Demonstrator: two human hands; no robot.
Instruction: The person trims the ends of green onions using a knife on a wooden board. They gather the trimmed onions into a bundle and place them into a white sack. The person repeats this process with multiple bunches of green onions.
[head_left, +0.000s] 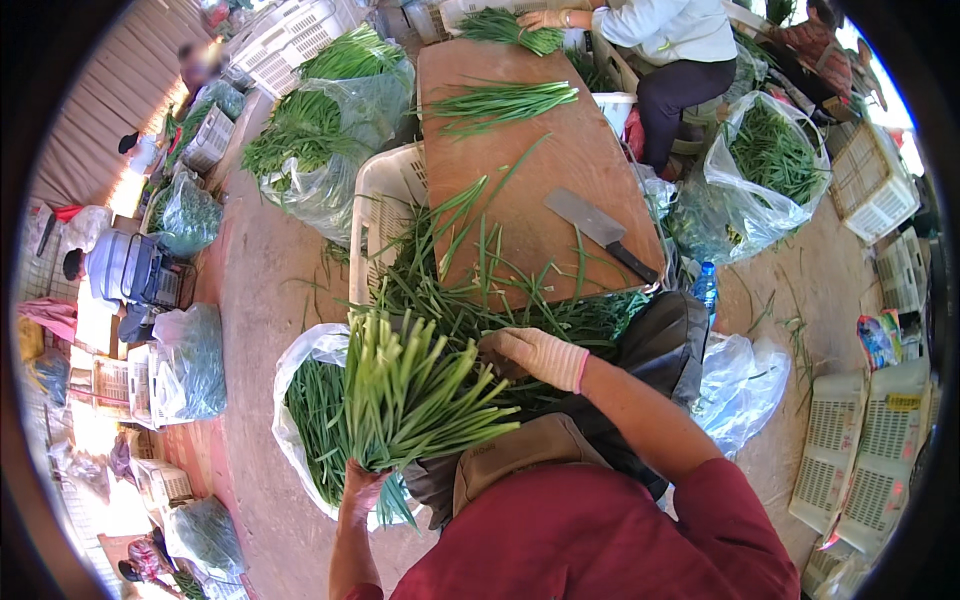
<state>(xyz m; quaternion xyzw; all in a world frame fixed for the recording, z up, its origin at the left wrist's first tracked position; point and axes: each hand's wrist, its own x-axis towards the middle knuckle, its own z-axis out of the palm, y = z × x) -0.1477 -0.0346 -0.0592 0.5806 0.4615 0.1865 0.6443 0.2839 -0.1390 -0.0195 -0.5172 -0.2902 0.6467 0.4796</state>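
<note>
My bare left hand (364, 487) grips a thick bunch of garlic chives (405, 397), its pale cut ends fanned upward and to the right. Above my lap, my right hand (532, 356) wears a knit glove with dirty fingertips. Its fingers are partly hidden beside the bunch, so whether they pinch anything is unclear. Below the bunch at left stands a white plastic bag (289, 439) filled with more chives. In front of me, a cleaver (589, 217) with a black handle lies on a brown wooden board (510, 172), among loose leaves.
A white plastic crate (367, 217) sits under the board's left side. Another person's gloved hand (544, 20) rests on chives at the far end. Bagged chives (300, 135) stand beyond at left, another bag (776, 154) at right. A water bottle (705, 289) is by my knee.
</note>
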